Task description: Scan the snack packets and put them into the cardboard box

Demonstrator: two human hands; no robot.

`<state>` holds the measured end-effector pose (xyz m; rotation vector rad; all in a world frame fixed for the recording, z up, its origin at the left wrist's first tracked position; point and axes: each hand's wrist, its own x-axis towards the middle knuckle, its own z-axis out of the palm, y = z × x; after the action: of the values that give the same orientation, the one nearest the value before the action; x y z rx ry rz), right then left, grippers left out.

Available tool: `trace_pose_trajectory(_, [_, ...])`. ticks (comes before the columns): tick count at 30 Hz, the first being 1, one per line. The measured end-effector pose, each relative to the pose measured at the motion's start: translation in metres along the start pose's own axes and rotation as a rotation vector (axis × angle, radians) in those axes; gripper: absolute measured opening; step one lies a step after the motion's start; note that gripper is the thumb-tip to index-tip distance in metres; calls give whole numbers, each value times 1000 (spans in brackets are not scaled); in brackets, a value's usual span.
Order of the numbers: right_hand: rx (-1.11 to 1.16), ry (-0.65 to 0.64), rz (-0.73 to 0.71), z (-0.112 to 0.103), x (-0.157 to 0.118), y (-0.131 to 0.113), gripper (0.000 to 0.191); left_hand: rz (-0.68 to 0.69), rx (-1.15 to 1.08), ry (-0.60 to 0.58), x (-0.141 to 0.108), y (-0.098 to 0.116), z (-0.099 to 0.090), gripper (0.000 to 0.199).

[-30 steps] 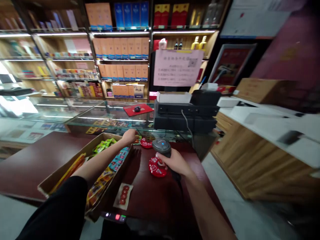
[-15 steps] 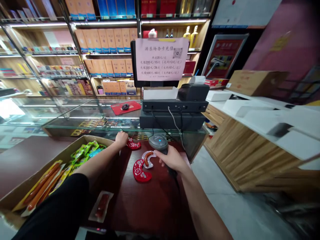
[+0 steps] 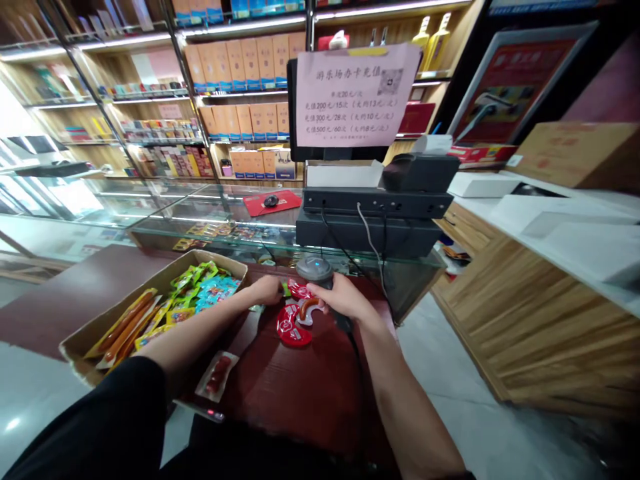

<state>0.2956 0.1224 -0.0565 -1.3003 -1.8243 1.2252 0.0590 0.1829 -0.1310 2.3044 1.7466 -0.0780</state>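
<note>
My right hand (image 3: 345, 297) is wrapped round the handle of a dark grey barcode scanner (image 3: 314, 268) with a small blue light on top. Below the scanner's head lie curved sausage packs: two red ones (image 3: 294, 327), (image 3: 299, 289) and a clear-backed pack with a brown sausage (image 3: 309, 308). My left hand (image 3: 269, 291) is closed at the left of these packs, with a bit of a green snack packet (image 3: 286, 289) showing at its fingertips; most of that packet is hidden. Nearer to me lies a clear pack of dark red sausages (image 3: 217, 376) on the brown tabletop (image 3: 280, 393).
A cardboard box (image 3: 73, 353) of sausages and green, blue and yellow packets stands at left, under my left forearm. Behind are a glass counter (image 3: 215, 233), a cash drawer (image 3: 370, 235) with cables, and a monitor bearing a pink sign (image 3: 355, 100). A wooden cabinet (image 3: 540, 300) stands right.
My left hand has moved right, closer to the sausage packs, and green packaging now shows at its fingertips. My right hand still holds the scanner over the packs. The view has shifted.
</note>
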Motion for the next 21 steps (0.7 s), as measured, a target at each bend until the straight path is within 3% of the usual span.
trace_pose_trajectory(2, [10,-58,3,8,4,-9,26,71,-133,-16,-13,-2,1,27])
trace_pose_trajectory(4, [22,-109,16,17,9,-9,29,79,-199,63,-25,-11,1,34])
trace_pose_trajectory(7, [3,-153,35,27,17,0,36,65,-185,214,-40,-24,4,39])
trace_pose_trajectory(11, [-20,-135,45,31,25,13,41,172,-131,292,-44,-28,18,49])
trace_pose_trajectory(17, [-18,-140,0,31,24,17,37,173,-86,252,-36,-23,27,33])
trace_pose_trajectory(21, [-19,-141,21,35,24,14,32,78,-419,322,-36,-23,18,23])
